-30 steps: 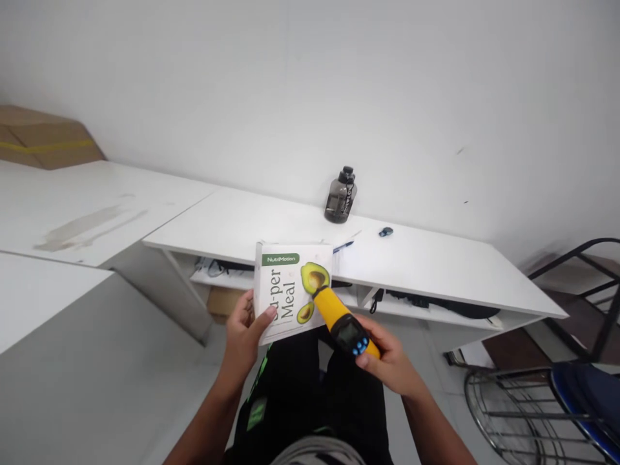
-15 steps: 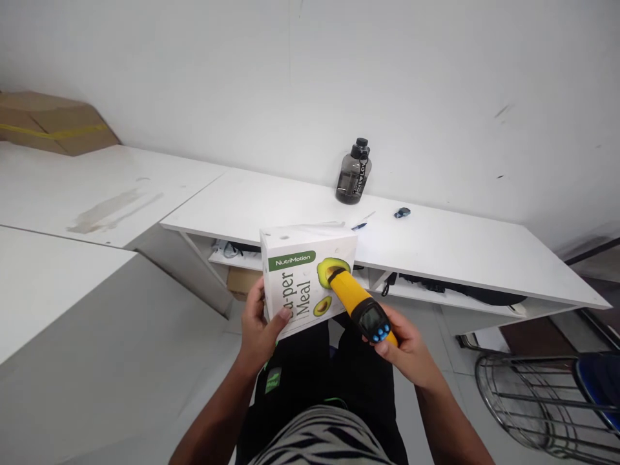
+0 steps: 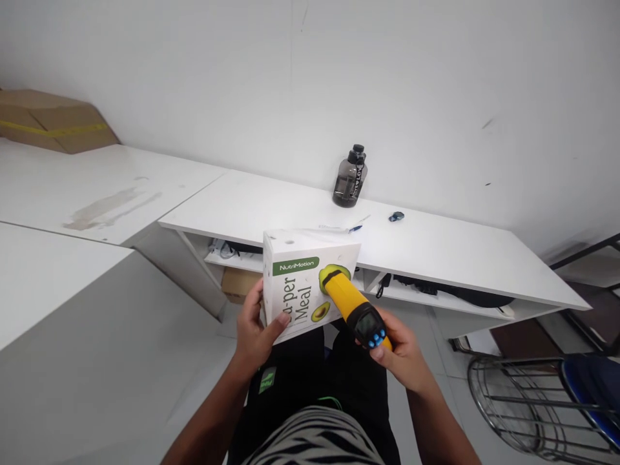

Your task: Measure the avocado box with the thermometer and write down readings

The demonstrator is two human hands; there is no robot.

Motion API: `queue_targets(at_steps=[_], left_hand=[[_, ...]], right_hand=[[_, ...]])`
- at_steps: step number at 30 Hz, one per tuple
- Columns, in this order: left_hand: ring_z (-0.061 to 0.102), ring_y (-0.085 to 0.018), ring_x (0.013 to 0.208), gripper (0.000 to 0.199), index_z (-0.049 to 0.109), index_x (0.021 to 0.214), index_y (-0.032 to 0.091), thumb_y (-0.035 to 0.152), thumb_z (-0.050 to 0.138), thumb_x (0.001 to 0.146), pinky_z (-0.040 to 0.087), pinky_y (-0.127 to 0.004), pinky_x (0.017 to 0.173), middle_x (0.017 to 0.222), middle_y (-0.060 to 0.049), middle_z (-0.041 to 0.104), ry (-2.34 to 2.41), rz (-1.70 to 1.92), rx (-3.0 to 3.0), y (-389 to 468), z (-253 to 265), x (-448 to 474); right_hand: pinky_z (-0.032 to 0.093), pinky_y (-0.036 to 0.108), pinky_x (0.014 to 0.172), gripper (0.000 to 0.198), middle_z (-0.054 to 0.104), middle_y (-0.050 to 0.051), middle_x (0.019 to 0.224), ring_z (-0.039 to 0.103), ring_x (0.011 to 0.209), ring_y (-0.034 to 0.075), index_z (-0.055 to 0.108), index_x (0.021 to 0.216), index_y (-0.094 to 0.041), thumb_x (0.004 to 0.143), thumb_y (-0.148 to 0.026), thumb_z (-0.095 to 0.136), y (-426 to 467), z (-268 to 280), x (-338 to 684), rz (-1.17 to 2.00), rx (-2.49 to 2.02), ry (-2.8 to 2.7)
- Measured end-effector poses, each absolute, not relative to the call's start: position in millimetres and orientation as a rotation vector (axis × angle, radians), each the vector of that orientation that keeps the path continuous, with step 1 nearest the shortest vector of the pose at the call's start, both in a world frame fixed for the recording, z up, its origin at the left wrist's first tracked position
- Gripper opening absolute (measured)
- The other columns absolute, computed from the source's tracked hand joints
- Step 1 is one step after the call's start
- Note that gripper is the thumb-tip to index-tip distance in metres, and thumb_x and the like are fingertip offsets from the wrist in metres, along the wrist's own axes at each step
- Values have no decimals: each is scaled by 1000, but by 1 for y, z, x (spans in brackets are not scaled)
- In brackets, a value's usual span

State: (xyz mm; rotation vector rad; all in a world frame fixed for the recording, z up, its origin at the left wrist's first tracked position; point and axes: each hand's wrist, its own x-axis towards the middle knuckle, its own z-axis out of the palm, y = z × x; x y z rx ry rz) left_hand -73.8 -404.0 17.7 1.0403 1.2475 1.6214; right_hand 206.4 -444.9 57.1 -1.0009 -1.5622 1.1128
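My left hand point(image 3: 259, 329) grips the lower left side of a white box point(image 3: 285, 297) printed "NutriMotion" with avocado pictures, thumb across its front. The box is held upright above my lap, in front of the desk edge. My right hand point(image 3: 400, 349) is wrapped round the handle of a yellow and black infrared thermometer point(image 3: 347, 300) with a small screen and blue buttons. Its front end points at the avocado picture and overlaps the box; whether it touches the surface I cannot tell. The handle and most right fingers are hidden.
On the white desk point(image 3: 436, 248) stand a dark water bottle point(image 3: 349, 177), a pen point(image 3: 355, 228) and a small dark object point(image 3: 396, 216). Beneath is a shelf with bags and a carton. A cardboard box point(image 3: 58, 123) lies far left; a metal-framed stool point(image 3: 533, 400) stands at right.
The view has shifted slightly. Both hands keep their holds, and the thermometer's front end sits slightly further left and lower over the avocado picture.
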Motion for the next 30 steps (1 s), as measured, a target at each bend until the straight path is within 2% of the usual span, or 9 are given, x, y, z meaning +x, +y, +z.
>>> queue_targets(at_steps=[6,14,17,21,24,27,30], left_hand=[[74,-40,118,86,67,133,24,54,94,57,66,-49,93,126,-13,77,1174,1630,1095,-420,24,-75],[74,-37,115,87,64,136,21,55,92,61,65,-45,91,125,-13,76,1098,1671,1210,-446,27,-81],[75,-34,111,84,63,137,21,57,90,66,65,-45,90,124,-12,76,1050,1688,1268,-447,23,-84],[73,-33,115,80,64,136,23,59,88,69,63,-45,94,125,-12,75,1047,1724,1302,-441,11,-86],[74,-31,111,77,63,135,24,59,87,71,63,-44,92,124,-11,75,1126,1741,1283,-431,2,-93],[74,-29,105,75,62,132,23,60,86,71,62,-42,89,123,-11,74,1263,1789,1286,-407,2,-105],[72,-30,109,78,60,130,22,63,85,70,60,-44,94,124,-11,71,1390,1853,1361,-359,9,-115]], right_hand=[[65,39,83,63,78,10,115,76,100,28,73,135,-32,85,-69,79,-470,63,203,1093,-998,-1561],[65,38,88,57,78,10,130,77,105,28,76,134,-33,85,-59,84,-505,71,205,987,-934,-1591],[64,34,83,53,80,9,123,78,97,25,78,129,-32,82,-54,89,-510,73,204,976,-881,-1577],[61,32,68,49,81,6,97,72,72,19,79,121,-30,80,-53,90,-503,64,196,1050,-834,-1471],[59,32,64,42,77,4,82,68,65,18,78,111,-27,81,-54,88,-489,46,182,1044,-874,-1327],[60,34,69,45,76,3,83,69,70,19,75,112,-26,80,-53,89,-472,28,166,961,-986,-1123],[61,37,78,57,78,6,98,72,83,21,72,122,-24,77,-55,89,-452,19,157,848,-1128,-932]])
